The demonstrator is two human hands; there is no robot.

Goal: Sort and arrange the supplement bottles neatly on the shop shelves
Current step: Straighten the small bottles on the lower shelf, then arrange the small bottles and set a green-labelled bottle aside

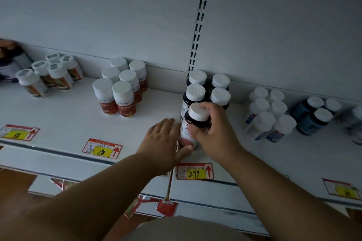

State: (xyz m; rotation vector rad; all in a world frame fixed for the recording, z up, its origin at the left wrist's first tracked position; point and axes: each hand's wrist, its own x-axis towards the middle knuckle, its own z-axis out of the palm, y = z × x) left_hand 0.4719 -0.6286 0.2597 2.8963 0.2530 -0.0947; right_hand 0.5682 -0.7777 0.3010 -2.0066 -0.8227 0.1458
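The right hand (213, 133) grips a dark bottle (193, 123) by its white cap, at the front of the shelf (58, 115). At nine o'clock, the left hand (164, 139) lies flat, fingers straight, touching its base.

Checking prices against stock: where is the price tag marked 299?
The 299 price tag sits on the shelf's front edge, centre of the head view, below the dark bottle the right hand grips, right of the 198 tag.
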